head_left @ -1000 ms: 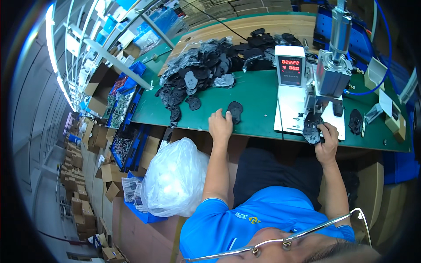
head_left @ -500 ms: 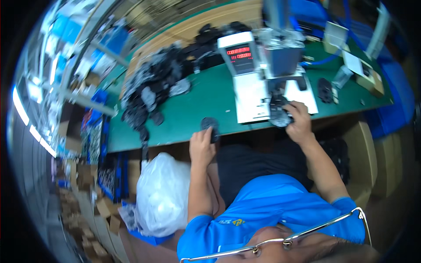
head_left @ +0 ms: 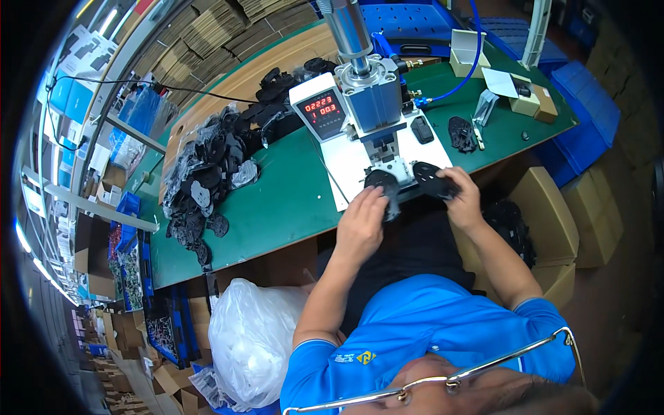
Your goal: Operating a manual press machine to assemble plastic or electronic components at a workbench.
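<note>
My left hand point(head_left: 362, 223) is closed on a black oval plastic part point(head_left: 380, 181) at the front of a small press point(head_left: 373, 97). A clear film seems to hang from that part. Just to the right, my right hand point(head_left: 466, 199) grips a second black oval part point(head_left: 430, 178), tilted over the front edge of the white base plate point(head_left: 332, 162). The two parts are close together but apart, below the press head. A box with a red digital display point(head_left: 319, 107) stands left of the press column.
A heap of black parts in film point(head_left: 207, 162) covers the left of the green table point(head_left: 283, 200). Right of the press lie a black part point(head_left: 461, 135) and small boxes point(head_left: 532, 104). Below are a white plastic bag point(head_left: 252, 339) and a carton point(head_left: 536, 214) holding black parts.
My left hand has moved right with its oval part, from the table's front edge to the press. My right hand has drawn its part out from under the press head. The view has shifted.
</note>
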Demonstrator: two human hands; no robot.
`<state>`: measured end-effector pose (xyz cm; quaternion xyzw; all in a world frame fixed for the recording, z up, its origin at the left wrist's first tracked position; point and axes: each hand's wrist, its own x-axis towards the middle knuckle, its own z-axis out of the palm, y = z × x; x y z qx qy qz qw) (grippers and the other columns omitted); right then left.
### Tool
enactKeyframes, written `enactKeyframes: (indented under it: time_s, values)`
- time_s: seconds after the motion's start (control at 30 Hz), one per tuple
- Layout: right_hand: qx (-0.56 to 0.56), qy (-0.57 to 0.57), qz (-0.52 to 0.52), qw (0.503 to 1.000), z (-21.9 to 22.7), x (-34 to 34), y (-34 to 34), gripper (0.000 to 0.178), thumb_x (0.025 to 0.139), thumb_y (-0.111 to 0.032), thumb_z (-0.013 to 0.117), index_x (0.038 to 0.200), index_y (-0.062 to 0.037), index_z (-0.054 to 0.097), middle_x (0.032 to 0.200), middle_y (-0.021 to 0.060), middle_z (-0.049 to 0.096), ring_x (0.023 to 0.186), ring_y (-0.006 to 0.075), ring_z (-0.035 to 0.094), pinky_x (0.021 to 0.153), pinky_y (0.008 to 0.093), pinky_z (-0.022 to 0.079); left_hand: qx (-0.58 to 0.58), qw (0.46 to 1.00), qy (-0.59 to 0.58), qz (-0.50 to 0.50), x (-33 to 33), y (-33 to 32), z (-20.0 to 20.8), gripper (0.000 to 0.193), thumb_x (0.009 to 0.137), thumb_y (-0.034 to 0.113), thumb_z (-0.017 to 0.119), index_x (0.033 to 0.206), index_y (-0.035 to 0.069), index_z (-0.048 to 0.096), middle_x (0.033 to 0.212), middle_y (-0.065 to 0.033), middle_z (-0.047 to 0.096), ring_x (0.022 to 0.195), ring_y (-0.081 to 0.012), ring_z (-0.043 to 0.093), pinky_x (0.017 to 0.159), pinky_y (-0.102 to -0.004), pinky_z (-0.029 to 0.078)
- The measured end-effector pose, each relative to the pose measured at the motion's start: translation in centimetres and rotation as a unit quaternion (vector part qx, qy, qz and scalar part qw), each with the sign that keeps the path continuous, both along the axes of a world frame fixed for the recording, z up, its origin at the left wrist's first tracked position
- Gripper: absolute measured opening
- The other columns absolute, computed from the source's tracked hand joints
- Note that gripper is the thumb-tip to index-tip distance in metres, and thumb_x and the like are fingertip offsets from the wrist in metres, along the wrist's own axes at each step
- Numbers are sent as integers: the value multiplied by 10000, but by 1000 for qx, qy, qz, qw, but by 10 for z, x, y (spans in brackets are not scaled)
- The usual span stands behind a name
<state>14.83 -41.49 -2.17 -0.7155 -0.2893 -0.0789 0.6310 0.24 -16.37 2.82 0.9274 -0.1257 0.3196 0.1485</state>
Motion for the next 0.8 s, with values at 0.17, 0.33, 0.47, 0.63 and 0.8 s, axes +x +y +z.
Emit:
enactKeyframes:
  time_s: [0.17,0.33,0.47,0.63,0.8]
  values:
    - [-84,48,-128,987,-40,-19,-101,382,895,114,743,1251,-22,752,1187,113,734,1150,272,736,1032,362,565,53,998,-18,11,44,-11,-14,354,995,77,697,1338,-9,683,1413,-207,739,1319,-396,707,1128,-520,580]
    - [-274,139,-258,916,-130,-37,-219,380,904,67,780,1271,-33,761,1264,190,760,1223,370,755,1070,404,581,64,997,5,31,47,-18,-16,339,1007,73,671,1337,-6,680,1405,-203,750,1325,-387,707,1163,-547,541]
    - [-352,234,-269,865,-177,-60,-278,392,914,39,784,1297,-46,776,1303,217,765,1276,413,746,1090,453,586,63,997,27,30,47,-16,-8,407,941,1,719,1346,35,691,1424,-158,755,1320,-363,711,1160,-546,530]
    - [-485,232,-209,817,-174,-54,-260,663,943,-15,780,1579,-113,623,1336,238,743,1273,440,739,1083,508,594,35,999,32,18,48,-17,-5,327,1001,54,688,1326,16,701,1405,-172,773,1340,-355,711,1172,-551,525]
    - [-272,60,-108,954,-56,-19,-106,605,959,-21,769,1547,-105,653,1279,219,733,1201,439,728,1065,482,587,19,999,36,25,45,-17,-8,328,996,44,694,1323,19,700,1409,-171,772,1344,-357,710,1186,-548,513]
